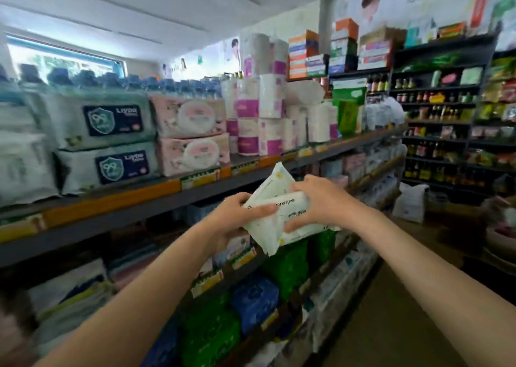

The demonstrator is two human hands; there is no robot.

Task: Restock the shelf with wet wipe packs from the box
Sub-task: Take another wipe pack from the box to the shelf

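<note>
Left hand point(237, 216) has its thumb curled across the front of the white wet wipe packs point(282, 213), fingers tucked behind. Right hand point(318, 202) grips their right end, so they're held mid-air, just below the shelf point(156, 196) edge with pink tissue packs point(192, 135).

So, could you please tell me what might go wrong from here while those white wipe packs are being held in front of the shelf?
1. The left hand and right hand grip what looks like two white wipe packs stacked askew in mid-air; one could slip and drop.
2. The upper shelf looks crowded. Pushing packs in might shove the pink packs or toilet paper rolls over.
3. A tight grip could crush the soft packaging.
</note>
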